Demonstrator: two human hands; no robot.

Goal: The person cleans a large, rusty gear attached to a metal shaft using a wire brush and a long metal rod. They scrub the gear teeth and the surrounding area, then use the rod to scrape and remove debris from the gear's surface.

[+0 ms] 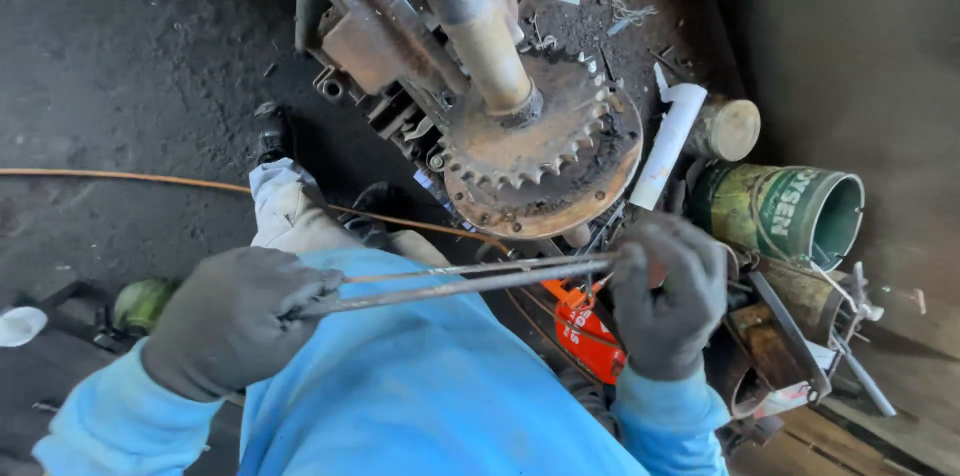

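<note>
Grey-gloved hands grip thin metal rods (470, 278) level above lap: left hand (232, 318) clenched on one end, right hand (668, 294) closed on other, steadying them near rusty sprocket (530, 151).

Both my left hand (232, 321) and right hand (668, 294) wear dark grey gloves of matt, slightly rough knit cloth, and my sleeves are soft light-blue fabric. The two thin rods (460, 279) I grip are bare metal, dull grey with a faint sheen. The sprocket (528, 141) is rusty, rough brown metal caked with black grease. The green can (785, 211) looks like worn painted metal, and the floor (120, 86) is matt, gritty and dark.
</note>
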